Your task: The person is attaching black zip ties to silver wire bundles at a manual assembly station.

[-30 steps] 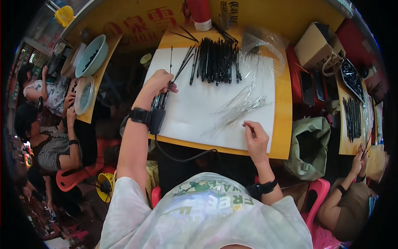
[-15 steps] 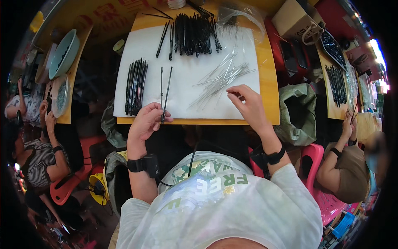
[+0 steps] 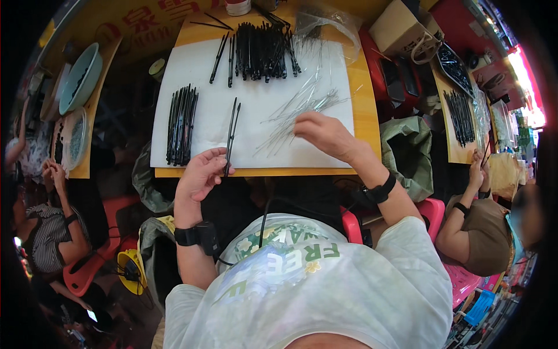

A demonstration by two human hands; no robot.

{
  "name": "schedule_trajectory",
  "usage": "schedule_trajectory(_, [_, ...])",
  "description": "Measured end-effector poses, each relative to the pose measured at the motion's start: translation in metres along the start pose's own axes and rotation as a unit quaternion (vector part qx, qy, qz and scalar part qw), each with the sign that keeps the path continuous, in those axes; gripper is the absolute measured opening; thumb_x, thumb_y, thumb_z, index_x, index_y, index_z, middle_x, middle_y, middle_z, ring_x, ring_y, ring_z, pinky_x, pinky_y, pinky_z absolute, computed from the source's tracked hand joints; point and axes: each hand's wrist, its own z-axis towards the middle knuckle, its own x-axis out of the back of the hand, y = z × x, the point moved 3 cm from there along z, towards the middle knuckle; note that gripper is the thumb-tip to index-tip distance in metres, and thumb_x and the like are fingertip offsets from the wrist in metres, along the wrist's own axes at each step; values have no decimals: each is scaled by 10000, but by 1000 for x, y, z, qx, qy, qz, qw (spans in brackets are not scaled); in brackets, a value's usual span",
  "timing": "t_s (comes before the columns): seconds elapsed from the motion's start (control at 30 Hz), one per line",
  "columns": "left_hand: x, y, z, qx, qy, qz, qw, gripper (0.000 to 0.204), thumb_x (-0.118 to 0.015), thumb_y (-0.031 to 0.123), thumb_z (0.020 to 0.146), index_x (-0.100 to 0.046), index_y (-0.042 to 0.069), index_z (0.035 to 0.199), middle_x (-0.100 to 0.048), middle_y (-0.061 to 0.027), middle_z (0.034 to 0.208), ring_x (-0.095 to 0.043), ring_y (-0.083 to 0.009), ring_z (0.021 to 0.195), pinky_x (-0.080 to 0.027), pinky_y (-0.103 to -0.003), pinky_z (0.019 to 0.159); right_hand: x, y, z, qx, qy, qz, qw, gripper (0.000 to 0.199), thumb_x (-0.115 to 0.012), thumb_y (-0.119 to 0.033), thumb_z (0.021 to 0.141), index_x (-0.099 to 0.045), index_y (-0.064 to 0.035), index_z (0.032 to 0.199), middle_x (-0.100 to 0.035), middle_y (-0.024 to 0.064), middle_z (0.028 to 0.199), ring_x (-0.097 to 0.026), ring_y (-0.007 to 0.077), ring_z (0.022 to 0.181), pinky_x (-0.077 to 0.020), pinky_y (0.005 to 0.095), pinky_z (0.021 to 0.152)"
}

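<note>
My left hand (image 3: 203,173) is closed at the near edge of a white foam sheet (image 3: 210,110). Thumb and fingers pinch the lower ends of two thin black rods (image 3: 232,132), which point away from me and lie close together. Over the near right end of a loose heap of fine silvery wires (image 3: 290,119) hovers my right hand (image 3: 326,135). Its fingers are bent and drawn together; whether a wire is between them is too small to tell. A neat row of black rods (image 3: 182,125) lies left of my left hand.
A large stack of black rods (image 3: 264,51) covers the sheet's far part, beside a clear plastic bag (image 3: 328,26). The wooden table's edge (image 3: 372,116) borders the sheet. An open green sack (image 3: 407,154) stands at right. Other people work at side tables left and right.
My right hand has moved left and away from me, onto the wires, its fingers drawing in. The two rods in my left hand have come closer together. The whole view has shifted slightly.
</note>
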Motion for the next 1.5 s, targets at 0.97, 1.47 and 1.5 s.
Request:
schedule_trajectory(0.97, [-55, 7, 11, -35, -48, 36, 998, 166, -514, 68, 881, -502, 20, 1040, -554, -59, 940, -638, -207, 811, -549, -310, 733, 4, 89, 4, -490, 171, 420, 745, 188, -614, -98, 829, -576, 34, 957, -658, 107, 837, -671, 164, 736, -456, 206, 541])
schedule_trajectory(1.47, [-78, 42, -4, -53, -80, 50, 994, 126, -480, 75, 913, -503, 4, 1014, -547, -62, 902, -658, -245, 844, -565, -306, 739, -24, -30, 30, -337, 192, 603, 697, 79, -537, -76, 908, -537, -29, 971, -657, 106, 860, -674, 195, 792, -518, 221, 622])
schedule_trajectory(1.5, [-77, 42, -7, -41, -78, -1, 996, 122, -475, 79, 916, -505, 10, 1012, -550, -59, 893, -662, -262, 848, -566, -304, 736, -26, -33, 31, -345, 173, 611, 691, 69, -533, -69, 907, -545, -31, 963, -661, 101, 860, -673, 188, 796, -517, 220, 632])
